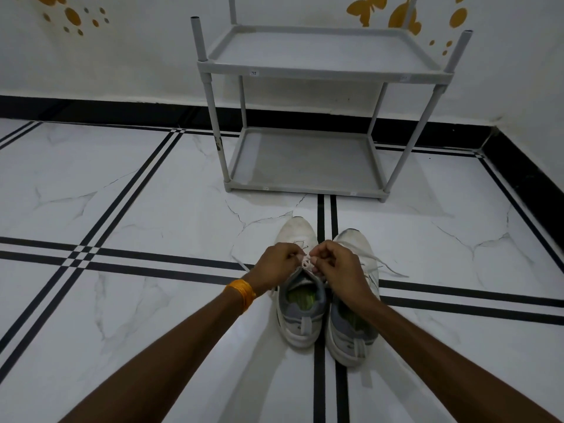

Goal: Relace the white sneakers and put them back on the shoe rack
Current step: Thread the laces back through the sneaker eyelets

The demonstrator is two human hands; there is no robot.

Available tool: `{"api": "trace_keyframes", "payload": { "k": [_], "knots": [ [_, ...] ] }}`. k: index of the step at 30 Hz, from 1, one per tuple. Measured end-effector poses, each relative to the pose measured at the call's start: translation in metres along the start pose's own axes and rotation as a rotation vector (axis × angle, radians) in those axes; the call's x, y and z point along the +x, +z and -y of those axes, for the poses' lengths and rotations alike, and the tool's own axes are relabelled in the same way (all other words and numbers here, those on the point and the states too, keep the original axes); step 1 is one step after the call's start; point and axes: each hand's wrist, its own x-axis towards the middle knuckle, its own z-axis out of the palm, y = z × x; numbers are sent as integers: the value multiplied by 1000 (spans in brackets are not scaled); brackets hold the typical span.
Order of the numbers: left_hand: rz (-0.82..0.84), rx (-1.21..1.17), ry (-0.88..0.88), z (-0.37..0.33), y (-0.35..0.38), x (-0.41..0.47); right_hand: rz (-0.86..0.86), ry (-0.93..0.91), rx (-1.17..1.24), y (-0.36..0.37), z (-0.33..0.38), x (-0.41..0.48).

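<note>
Head view, single frame.

Two white low-top sneakers with grey heel collars and green insoles stand side by side on the white marble-pattern tiled floor (152,209), lower centre of the frame, toes pointing up-frame toward the rack. Left white sneaker (297,288); right white sneaker (355,319). Their inner sides sit touching or nearly so; cannot tell which. Both rest over a pair of black inlay lines in the floor.

Left hand (279,261): fingers curled, grip closed on the white shoelace (306,264) at the throat of the left sneaker. An orange thread band (241,294) wraps the left wrist.

Right hand (334,264): fingers also curled tight, grip pinched on the same lace from the other side. The two hands meet over the upper eyelets, knuckles almost touching. Lace between them looks like a small loop or crossing; detail too fine to resolve.

A loose white lace end (387,267) of the right sneaker trails out to the right onto the floor, untied.

Grey plastic two-tier shoe rack (323,70) stands in the upper centre of the frame against the white wall (122,65), near the sneakers but apart from them. Both shelves bare. Orange butterfly and dot decals (366,9) on the wall, upper left and upper right. Black skirting band (91,109) runs along the wall base.
</note>
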Motion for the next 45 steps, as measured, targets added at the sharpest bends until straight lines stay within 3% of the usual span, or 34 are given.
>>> {"api": "trace_keyframes", "payload": {
  "k": [3, 7, 11, 14, 18, 21, 25, 27, 32, 45],
  "knots": [
    [190, -301, -191, -11, -8, 3, -22, -49, -48, -2, 1, 2],
    [135, -380, -261, -17, -14, 4, -11, -98, -169, -1, 4, 0],
    [98, -395, -257, -18, -16, 4, -90, -449, -716, -2, 17, 1],
    [85, -379, -238, -15, -15, 3, -50, -643, -906, -2, 24, 4],
    [54, -506, -231, -8, -20, 1, -70, -566, -869, -9, 20, 9],
    [-5, -688, -307, 1, -26, 1, -26, -640, -813, -12, 22, 5],
    [-72, -823, -382, 19, -33, -3, 33, -581, -920, -26, 14, 1],
    [-193, -713, -382, 34, -37, -8, 63, -442, -982, -39, -1, -4],
    [-375, -38, -190, 57, -26, -10, 213, -297, -1116, -44, -28, -16],
    [-432, 7, -204, 64, -17, -14, 384, -207, -1210, -45, -13, -13]
  ]
}}
